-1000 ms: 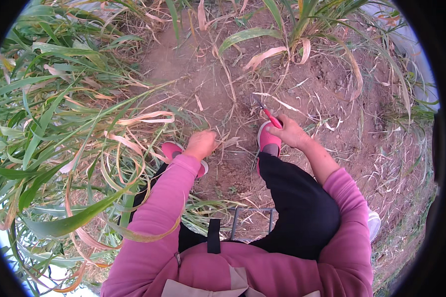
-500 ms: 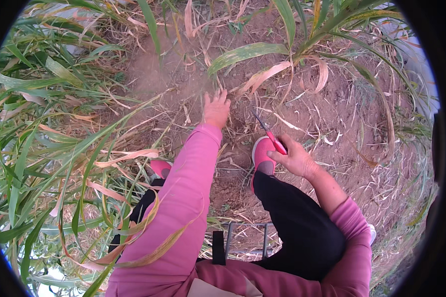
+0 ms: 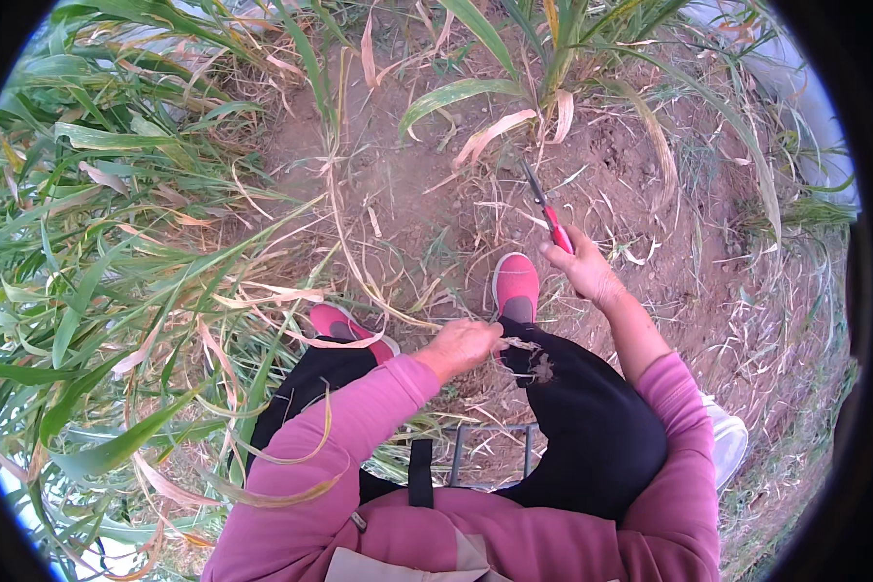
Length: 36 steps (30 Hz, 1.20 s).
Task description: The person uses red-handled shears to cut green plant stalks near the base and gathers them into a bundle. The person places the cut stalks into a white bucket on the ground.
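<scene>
My left hand [image 3: 464, 346] is closed around a long dry stalk [image 3: 390, 308] in front of my knees. The stalk curves away up and to the left, and a ragged clump of roots and soil [image 3: 541, 367] sticks out on the right of the fist, over my black trouser leg. In my right hand [image 3: 592, 274] is a pair of red-handled pruning shears [image 3: 557, 229], the dark blades pointing away from me over the soil. How far the blades are parted is hard to make out.
Dense long-leaved green plants [image 3: 78, 242] crowd the left side. Another leafy plant [image 3: 553, 68] rises ahead, its leaves partly dried. Brown soil [image 3: 630, 145] with dry straw lies between. My pink shoes [image 3: 516, 281] stand apart, with a metal frame [image 3: 493, 427] behind them.
My left hand has come back from the ground ahead to my knees and now grips the dry stalk with roots. The shears have shifted slightly up and right.
</scene>
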Each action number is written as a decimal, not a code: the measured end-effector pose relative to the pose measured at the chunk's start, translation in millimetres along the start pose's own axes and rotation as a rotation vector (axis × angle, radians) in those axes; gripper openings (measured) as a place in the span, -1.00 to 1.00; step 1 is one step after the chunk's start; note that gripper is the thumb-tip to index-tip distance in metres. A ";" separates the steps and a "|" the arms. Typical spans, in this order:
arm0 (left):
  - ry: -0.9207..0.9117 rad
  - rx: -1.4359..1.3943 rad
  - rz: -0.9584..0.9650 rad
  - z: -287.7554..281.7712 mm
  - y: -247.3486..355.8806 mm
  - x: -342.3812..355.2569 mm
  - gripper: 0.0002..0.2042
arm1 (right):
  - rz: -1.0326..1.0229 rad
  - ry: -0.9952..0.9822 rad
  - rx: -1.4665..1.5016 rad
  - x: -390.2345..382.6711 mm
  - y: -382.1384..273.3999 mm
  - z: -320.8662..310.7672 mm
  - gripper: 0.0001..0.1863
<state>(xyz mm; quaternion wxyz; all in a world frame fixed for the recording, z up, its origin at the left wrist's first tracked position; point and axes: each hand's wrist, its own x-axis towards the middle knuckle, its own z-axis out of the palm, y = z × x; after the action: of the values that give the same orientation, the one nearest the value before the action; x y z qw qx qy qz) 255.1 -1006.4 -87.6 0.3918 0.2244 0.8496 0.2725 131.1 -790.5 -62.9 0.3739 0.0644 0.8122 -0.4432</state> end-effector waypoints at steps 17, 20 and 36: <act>0.618 -1.209 -0.254 -136.8 90.8 -156.8 -0.75 | -0.687 0.122 -0.465 -226.0 -119.9 -24.8 -0.36; 0.707 -1.098 -0.202 -134.7 117.2 -171.7 -0.76 | -0.776 0.238 -0.582 -251.7 -122.3 -4.2 -0.35; 0.714 -0.611 -0.292 -92.5 149.1 -206.3 -0.78 | -0.966 0.044 -0.363 -262.1 -103.2 30.7 -0.52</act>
<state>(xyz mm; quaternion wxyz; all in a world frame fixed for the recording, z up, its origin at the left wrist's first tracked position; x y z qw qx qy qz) 329.4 -1043.7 170.1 0.1582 -0.1298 0.8346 0.5115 289.6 -816.5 170.5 0.1145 -0.3744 0.8208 -0.4159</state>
